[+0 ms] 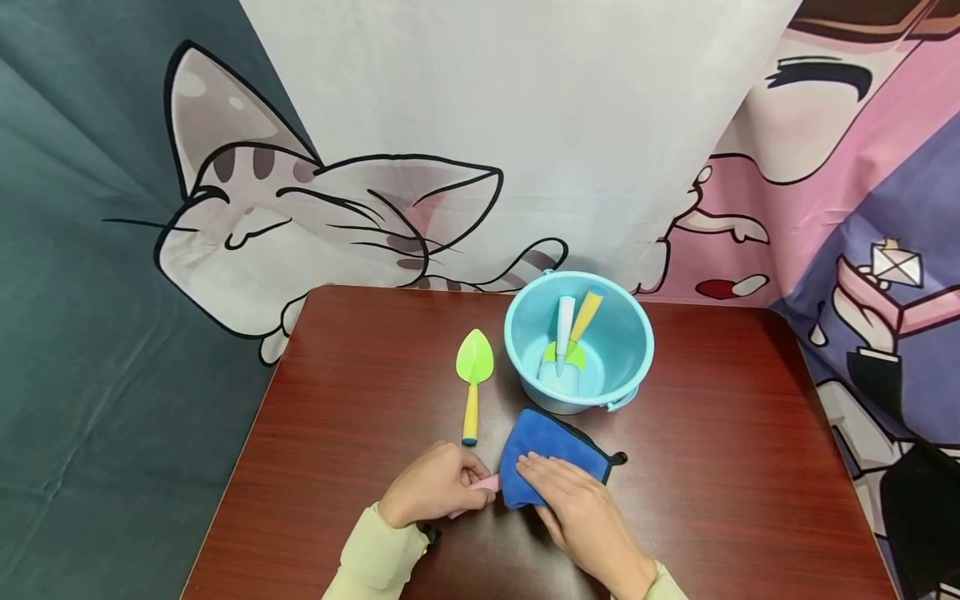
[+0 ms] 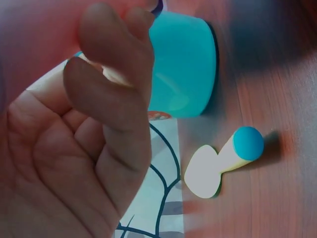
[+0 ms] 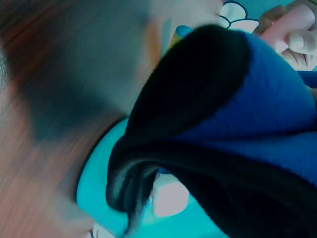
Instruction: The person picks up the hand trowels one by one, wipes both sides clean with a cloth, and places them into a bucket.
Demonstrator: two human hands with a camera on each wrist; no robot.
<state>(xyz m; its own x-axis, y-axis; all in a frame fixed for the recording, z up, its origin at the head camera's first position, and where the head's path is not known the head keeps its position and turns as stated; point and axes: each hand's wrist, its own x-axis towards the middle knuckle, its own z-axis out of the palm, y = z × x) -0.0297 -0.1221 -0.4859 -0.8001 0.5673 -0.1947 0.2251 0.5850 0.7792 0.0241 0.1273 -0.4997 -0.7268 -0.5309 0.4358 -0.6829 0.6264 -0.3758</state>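
Note:
My left hand point(image 1: 441, 481) grips a pink handle point(image 1: 486, 483), with its thumb and fingers round it; what lies at the handle's far end is hidden by a blue cloth. That cloth point(image 1: 551, 442), with black edging and a hanging loop, is held by my right hand point(image 1: 573, 500), fingers over its top and thumb at its near side. In the right wrist view the folded cloth point(image 3: 277, 99) fills the middle, and the pink handle point(image 3: 292, 25) shows at upper right. Just beyond my left hand lies a green trowel point(image 1: 474, 362) with a yellow handle.
A light blue bucket point(image 1: 517, 367) stands at the table's back, beyond the cloth. Inside it lean a white-handled tool point(image 1: 566, 325) and a yellow-handled one point(image 1: 587, 312). The brown table point(image 1: 360, 375) meets a printed cat curtain point(image 1: 465, 83) behind.

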